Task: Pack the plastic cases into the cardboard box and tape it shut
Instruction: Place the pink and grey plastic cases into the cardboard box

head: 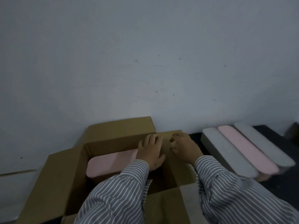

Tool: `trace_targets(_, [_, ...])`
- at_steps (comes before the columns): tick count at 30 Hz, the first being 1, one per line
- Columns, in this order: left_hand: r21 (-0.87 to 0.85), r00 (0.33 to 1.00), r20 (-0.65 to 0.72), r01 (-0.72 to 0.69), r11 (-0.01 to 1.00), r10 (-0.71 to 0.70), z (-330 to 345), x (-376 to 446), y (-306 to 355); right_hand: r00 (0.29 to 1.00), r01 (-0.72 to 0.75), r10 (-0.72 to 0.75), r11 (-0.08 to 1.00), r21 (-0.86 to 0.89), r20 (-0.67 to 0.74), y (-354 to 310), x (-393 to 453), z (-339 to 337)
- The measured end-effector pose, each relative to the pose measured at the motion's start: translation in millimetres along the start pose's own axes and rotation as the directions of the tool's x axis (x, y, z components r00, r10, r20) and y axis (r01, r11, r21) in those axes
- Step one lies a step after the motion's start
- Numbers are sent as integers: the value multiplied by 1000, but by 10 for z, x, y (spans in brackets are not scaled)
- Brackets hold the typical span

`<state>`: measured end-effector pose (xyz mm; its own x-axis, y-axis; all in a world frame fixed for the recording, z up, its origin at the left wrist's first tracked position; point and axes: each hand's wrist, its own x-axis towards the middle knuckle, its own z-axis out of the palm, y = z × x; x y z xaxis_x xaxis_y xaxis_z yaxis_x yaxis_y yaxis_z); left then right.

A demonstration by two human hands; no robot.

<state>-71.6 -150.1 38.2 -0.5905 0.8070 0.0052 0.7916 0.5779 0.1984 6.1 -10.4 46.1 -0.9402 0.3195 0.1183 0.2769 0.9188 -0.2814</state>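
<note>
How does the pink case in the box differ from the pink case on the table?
The pink case in the box lies inside the cardboard box, partly hidden by the left hand; the pink case on the table is outside, fully visible. The boxed one lies alone; the other sits between two grey cases. Both are pink, long and round-ended.

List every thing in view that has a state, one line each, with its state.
cardboard box: open, flaps folded out, untaped.
pink case in the box: lying flat inside, lid on.
left grey case: outside the box, on the dark surface, lid on.
pink case in the row: outside, between the grey ones.
right grey case: outside, lid on.
left hand: fingers spread over the box.
right hand: fingers curled at the box's far edge; grip unclear.
</note>
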Motion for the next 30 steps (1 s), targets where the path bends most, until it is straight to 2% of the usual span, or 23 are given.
trace_targets(6, [23,991,44,-125,992,124,46,230,749,987,-158,158,987,-6,-14,665,-322,-148])
trace_targets(9, [43,981,77,-179,983,176,147,405,1179,958,-284,285,958,-41,38,1119,-518,-225])
trace_targets(13, [20,972,125,-201,979,197,372,655,1647,876,-455,460,888,-69,143,1678,-715,-251])
trace_targets(17, [-38,951,216,-217,975,220,640,829,1981,771,-579,567,814,-52,290,2038,-813,-181])
trace_targets(19, [-73,942,257,-205,976,217,781,919,2106,739,-604,588,795,-63,328,2169,-818,-146])
trace_targets(26, [-150,908,404,-57,987,114,1124,1075,2276,771,-564,578,815,-135,268,2285,-749,-8])
trace_targets(30, [-163,898,433,-6,987,78,1223,1125,2283,760,-596,605,795,-114,237,2327,-724,52])
